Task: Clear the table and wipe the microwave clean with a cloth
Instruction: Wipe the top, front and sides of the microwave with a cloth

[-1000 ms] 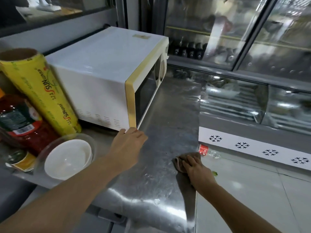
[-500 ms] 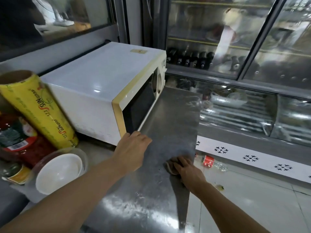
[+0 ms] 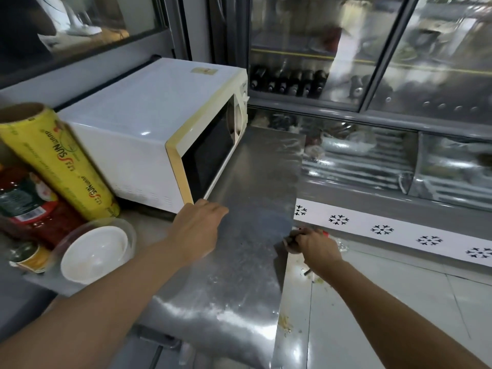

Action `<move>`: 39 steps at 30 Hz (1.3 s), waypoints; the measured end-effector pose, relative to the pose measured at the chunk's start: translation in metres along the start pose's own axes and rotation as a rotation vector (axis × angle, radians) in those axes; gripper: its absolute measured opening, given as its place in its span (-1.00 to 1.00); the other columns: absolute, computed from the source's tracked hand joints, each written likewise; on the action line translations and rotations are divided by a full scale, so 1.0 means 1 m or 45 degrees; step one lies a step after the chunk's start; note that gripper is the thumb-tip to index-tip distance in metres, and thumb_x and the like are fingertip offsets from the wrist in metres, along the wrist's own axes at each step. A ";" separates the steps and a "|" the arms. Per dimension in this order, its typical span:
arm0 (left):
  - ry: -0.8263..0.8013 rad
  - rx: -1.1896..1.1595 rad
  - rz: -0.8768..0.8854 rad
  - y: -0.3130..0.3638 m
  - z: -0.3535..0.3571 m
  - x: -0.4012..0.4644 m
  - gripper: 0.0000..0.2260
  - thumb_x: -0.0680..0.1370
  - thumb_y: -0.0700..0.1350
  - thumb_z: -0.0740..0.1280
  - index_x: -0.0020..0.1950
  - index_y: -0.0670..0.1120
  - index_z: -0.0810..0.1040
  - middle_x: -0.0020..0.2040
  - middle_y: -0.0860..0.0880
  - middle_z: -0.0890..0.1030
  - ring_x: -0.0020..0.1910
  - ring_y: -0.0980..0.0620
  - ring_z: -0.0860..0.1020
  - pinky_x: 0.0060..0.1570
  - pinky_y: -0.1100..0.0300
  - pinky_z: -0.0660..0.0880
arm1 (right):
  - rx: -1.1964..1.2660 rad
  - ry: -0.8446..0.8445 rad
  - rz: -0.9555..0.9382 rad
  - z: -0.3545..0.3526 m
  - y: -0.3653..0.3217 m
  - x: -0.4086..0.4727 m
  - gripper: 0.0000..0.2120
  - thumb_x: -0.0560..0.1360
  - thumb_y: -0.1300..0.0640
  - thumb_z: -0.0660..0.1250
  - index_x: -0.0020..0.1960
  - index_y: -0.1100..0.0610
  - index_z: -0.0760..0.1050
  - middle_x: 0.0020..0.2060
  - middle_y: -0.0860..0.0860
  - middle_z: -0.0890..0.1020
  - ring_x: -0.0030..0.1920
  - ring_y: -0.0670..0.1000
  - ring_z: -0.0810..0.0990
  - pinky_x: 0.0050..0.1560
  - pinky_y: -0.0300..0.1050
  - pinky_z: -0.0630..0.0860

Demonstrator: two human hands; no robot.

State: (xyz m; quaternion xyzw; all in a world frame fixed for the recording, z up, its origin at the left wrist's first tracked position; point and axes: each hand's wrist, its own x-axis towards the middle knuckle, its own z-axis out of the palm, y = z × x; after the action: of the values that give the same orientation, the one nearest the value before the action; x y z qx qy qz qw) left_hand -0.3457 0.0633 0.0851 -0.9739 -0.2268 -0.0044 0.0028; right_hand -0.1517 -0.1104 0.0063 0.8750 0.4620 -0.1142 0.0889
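A white microwave [image 3: 149, 121] with a yellowed front frame and dark door stands on the steel table [image 3: 247, 262]. My left hand [image 3: 197, 230] rests on the table just in front of the microwave's near bottom corner, fingers curled downward and holding nothing. My right hand [image 3: 314, 246] grips a small brown cloth [image 3: 290, 242] at the table's right edge, mostly hidden under the fingers.
A yellow cling-film roll [image 3: 58, 161], a red sauce bottle [image 3: 29, 206], a small tin [image 3: 26, 257] and a white bowl in a clear container [image 3: 95, 251] crowd the table's left. Food scraps [image 3: 286, 323] lie on the floor. A plastic bottle [image 3: 335, 239] lies by the glass-fronted fridge [image 3: 372, 75].
My right hand has slid the cloth rightward to the table's edge. My left hand stays at the microwave's corner. The camera has tilted up slightly.
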 end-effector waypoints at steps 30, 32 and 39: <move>-0.110 -0.883 -0.119 0.197 -0.037 -0.110 -0.55 0.55 -0.03 0.28 0.42 -0.06 0.32 0.34 -0.08 0.47 0.29 -0.06 0.44 0.20 0.18 0.35 | 0.827 0.644 0.084 -0.062 0.053 -0.242 -0.50 0.36 0.42 0.11 0.18 0.05 0.51 -0.06 0.08 0.61 -0.43 -0.14 0.46 -0.45 -0.28 0.39; -0.105 -0.983 -0.152 0.209 -0.045 -0.099 -0.58 0.55 -0.01 0.29 0.38 -0.07 0.36 0.30 -0.06 0.50 0.24 -0.04 0.48 0.17 0.19 0.37 | 0.835 0.694 0.096 -0.071 0.065 -0.245 -0.51 0.35 0.44 0.13 0.18 0.10 0.50 -0.04 0.10 0.62 -0.29 -0.02 0.50 -0.32 -0.22 0.42; -0.237 -1.576 -0.248 0.285 -0.069 -0.046 -0.63 0.53 0.13 0.28 0.24 -0.06 0.51 0.14 0.02 0.58 0.11 0.08 0.52 -0.16 0.27 0.35 | 0.829 0.773 -0.002 -0.082 0.133 -0.246 -0.59 0.32 0.46 0.23 0.13 0.21 0.48 0.01 0.12 0.60 -0.05 0.06 0.54 -0.18 -0.30 0.35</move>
State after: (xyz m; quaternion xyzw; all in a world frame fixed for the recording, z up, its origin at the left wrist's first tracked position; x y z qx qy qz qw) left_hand -0.2616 -0.2134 0.1522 -0.7663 -0.2691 -0.0504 -0.5812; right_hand -0.1670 -0.3572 0.1607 0.8508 0.4079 0.0083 -0.3311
